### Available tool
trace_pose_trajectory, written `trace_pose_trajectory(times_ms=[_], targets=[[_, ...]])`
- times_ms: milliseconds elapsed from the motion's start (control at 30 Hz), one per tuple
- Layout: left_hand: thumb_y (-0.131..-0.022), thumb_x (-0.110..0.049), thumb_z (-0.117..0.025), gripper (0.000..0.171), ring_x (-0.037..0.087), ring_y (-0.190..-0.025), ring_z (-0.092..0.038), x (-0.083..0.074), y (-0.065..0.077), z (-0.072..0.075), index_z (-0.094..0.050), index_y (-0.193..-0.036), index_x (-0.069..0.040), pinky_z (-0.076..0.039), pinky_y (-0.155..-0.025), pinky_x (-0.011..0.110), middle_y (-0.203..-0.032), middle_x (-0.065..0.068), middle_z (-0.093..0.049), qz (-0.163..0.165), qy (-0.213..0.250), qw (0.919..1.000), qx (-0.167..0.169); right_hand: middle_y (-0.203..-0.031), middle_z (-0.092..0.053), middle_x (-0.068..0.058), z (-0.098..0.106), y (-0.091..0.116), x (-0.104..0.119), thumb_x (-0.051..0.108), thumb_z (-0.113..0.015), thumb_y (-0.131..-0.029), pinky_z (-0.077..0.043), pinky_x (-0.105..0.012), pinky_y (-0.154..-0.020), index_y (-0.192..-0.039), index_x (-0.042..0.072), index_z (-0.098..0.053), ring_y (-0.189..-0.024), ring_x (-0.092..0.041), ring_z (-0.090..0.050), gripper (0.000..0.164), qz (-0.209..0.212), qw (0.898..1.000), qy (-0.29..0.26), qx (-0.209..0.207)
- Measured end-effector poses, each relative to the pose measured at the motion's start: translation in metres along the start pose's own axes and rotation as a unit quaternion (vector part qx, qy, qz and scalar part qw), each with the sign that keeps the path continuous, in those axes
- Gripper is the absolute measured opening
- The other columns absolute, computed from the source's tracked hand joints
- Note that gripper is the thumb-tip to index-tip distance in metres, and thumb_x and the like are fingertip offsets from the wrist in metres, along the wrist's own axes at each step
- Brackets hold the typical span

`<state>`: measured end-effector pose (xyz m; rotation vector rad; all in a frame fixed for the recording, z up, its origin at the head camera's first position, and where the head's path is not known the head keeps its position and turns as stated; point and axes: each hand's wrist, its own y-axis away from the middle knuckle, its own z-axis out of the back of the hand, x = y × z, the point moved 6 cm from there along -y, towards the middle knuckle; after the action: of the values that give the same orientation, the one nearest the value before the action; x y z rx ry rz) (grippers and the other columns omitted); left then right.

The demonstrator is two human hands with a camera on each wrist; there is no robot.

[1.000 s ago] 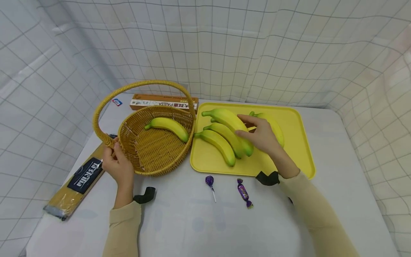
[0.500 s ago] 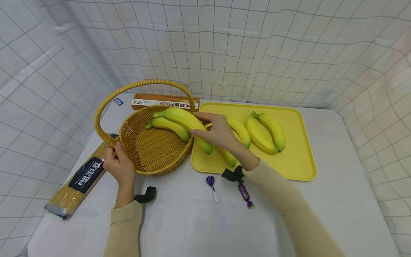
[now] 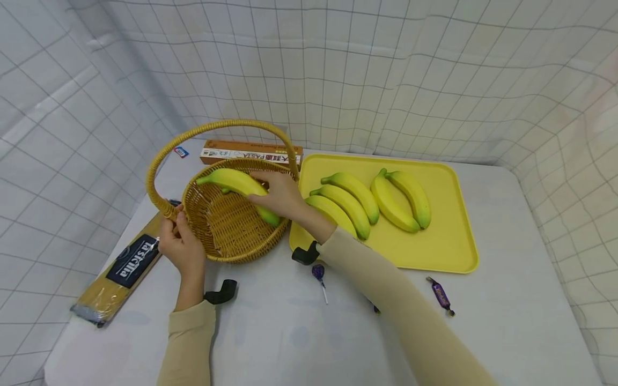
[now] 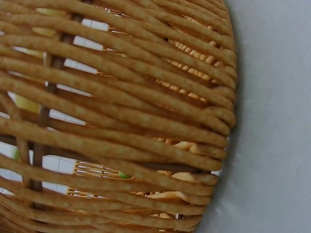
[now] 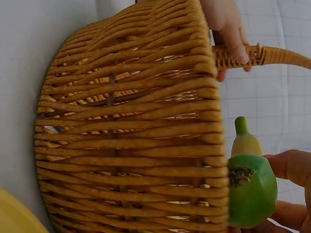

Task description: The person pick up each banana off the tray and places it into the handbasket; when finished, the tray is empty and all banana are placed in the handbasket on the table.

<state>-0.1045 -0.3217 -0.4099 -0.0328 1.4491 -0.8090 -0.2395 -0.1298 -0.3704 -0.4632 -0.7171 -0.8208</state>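
My left hand [image 3: 183, 246] grips the lower end of the arched handle on a wicker basket [image 3: 241, 254]; the right wrist view also shows those fingers [image 5: 236, 41] curled at the handle. My right hand [image 3: 282, 198] pinches a yellow banana [image 3: 236, 180] from its right side, over the basket's opening. Seen from the right wrist, the banana's green end [image 5: 252, 194] is level with the rim, fingers and thumb on its far side. A second banana lies in the basket, mostly hidden under the held one. The left wrist view is filled by the basket's woven wall [image 4: 116, 111].
Right of the basket, a yellow tray [image 3: 449, 236] bears several bananas [image 3: 352, 195]. In front are a lollipop [image 3: 318, 272] and a wrapped candy [image 3: 440, 296]; my right sleeve covers most of another candy. A pasta box [image 3: 251, 153] stands behind the basket, a spaghetti pack [image 3: 130, 265] lies left.
My right hand has carried the banana leftward from above the tray to over the basket. A candy at the right has come out from under the sleeve. My left hand keeps its hold.
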Motion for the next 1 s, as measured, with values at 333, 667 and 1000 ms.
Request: trace_pose_trajectory(times_ms=[333,667,1000], targets=[[-0.103,-0.023,-0.048,0.034,-0.002,-0.076,-0.046,-0.001,0.001,-0.001,-0.066,-0.12,0.0,-0.036,-0.066,0.018,-0.115,0.016,-0.069,0.011,-0.003,0.9999,0.012,-0.134,-0.063,-0.002,-0.035,-0.017,-0.018,0.036,-0.067,-0.091,-0.049,-0.027,-0.08,-0.139,0.015,-0.056,-0.101,-0.013,-0.062,0.054,-0.04,0.993,0.103,0.037],[-0.103,-0.019,-0.048,0.03,-0.003,-0.077,-0.047,-0.002,0.0,0.0,-0.067,-0.119,-0.001,-0.036,-0.066,0.015,-0.115,0.014,-0.07,0.004,-0.002,1.0,0.009,-0.126,-0.067,-0.003,-0.04,-0.016,-0.016,0.037,-0.068,-0.09,-0.051,-0.031,-0.081,-0.136,0.014,-0.059,-0.102,-0.017,-0.064,0.052,-0.044,0.984,0.171,0.041],[-0.103,-0.02,-0.049,0.031,-0.004,-0.077,-0.047,0.0,-0.001,0.0,-0.067,-0.119,0.0,-0.036,-0.066,0.015,-0.113,0.017,-0.069,-0.005,-0.001,0.9999,0.01,-0.1,-0.064,-0.002,-0.04,-0.017,-0.016,0.03,-0.069,-0.089,-0.045,-0.028,-0.065,-0.113,0.014,-0.069,-0.083,-0.013,-0.055,0.029,-0.047,0.98,0.191,0.023]])
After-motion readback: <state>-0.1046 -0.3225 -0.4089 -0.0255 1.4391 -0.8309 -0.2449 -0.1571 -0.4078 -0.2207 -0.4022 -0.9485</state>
